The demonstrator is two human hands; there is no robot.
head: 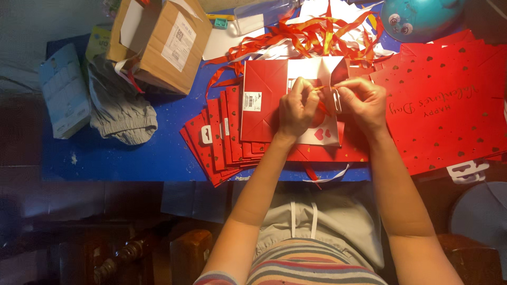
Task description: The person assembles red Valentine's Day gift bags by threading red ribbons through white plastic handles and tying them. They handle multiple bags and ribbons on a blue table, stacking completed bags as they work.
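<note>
Pinching an orange ribbon (318,89) between left hand (297,108) and right hand (362,103), both grips closed, above the red gift bag (264,100).

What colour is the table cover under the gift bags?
Blue, seen in the head view: the table cover is plain blue around the red gift bags.

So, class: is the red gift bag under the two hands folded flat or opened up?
Folded flat. The red gift bag lies on the blue table with its creased bottom panel facing up, atop other flat bags.
</note>
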